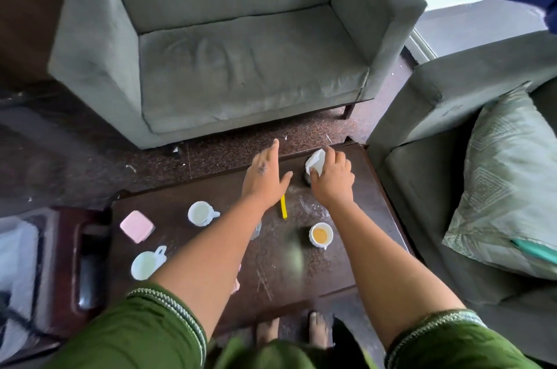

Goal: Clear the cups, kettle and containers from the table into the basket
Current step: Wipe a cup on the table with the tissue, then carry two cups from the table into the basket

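Your right hand (333, 180) grips a white crumpled object (316, 163) at the far edge of the dark wooden table (346, 248), while your left hand (265, 175) hovers spread wide, holding nothing.

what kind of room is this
Most likely a home living room: a grey sofa faces a low dark coffee table, an armchair with a cushion stands beside it, and used cups sit on the table.

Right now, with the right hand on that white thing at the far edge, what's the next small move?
Probably lift it straight up: the right hand is already closed around the white object, while the left hand hovers open and three cups wait nearer.
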### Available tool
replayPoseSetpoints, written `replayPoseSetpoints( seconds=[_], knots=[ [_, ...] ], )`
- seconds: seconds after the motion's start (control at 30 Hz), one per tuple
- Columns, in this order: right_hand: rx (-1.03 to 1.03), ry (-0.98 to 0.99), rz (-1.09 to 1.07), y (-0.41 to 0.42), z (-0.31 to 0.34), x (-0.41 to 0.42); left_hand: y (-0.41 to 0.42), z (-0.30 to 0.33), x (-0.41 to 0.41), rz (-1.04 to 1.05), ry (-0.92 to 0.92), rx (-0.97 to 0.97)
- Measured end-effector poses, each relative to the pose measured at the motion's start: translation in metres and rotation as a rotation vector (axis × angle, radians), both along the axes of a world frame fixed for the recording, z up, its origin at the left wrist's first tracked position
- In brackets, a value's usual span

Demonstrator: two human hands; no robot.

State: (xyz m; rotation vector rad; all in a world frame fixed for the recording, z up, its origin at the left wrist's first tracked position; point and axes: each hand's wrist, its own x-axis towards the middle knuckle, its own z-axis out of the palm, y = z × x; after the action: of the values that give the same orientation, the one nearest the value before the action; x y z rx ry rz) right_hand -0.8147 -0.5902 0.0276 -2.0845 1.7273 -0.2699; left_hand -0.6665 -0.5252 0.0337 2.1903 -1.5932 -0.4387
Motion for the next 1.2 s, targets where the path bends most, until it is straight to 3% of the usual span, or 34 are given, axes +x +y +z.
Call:
replayPoseSetpoints(
  seconds=[0.27,0.53,0.7,0.9,1.07,1.2],
  knots=[
    [0.019,-0.097,0.094,0.076,0.034,0.009,0.099,0.029,-0.006,0.152,-0.012,0.034],
    [0.031,-0.053,0.258,0.158,0.035,-0.005,0.207,0.039,-0.029,0.35,0.004,0.021],
    [0.116,-0.036,0.345,0.205,0.043,0.028,0.285,0.041,-0.003,0.473,-0.018,0.063],
    [0.185,-0.151,0.481,0.248,0.036,0.08,0.342,0.035,0.04,0.607,-0.077,0.119],
    [0.211,-0.013,0.582,0.26,0.006,0.131,0.352,0.018,0.084,0.635,-0.039,0.193],
    [0.217,0.208,0.619,0.257,-0.017,0.166,0.344,-0.003,0.123,0.609,0.007,0.387]
  ],
)
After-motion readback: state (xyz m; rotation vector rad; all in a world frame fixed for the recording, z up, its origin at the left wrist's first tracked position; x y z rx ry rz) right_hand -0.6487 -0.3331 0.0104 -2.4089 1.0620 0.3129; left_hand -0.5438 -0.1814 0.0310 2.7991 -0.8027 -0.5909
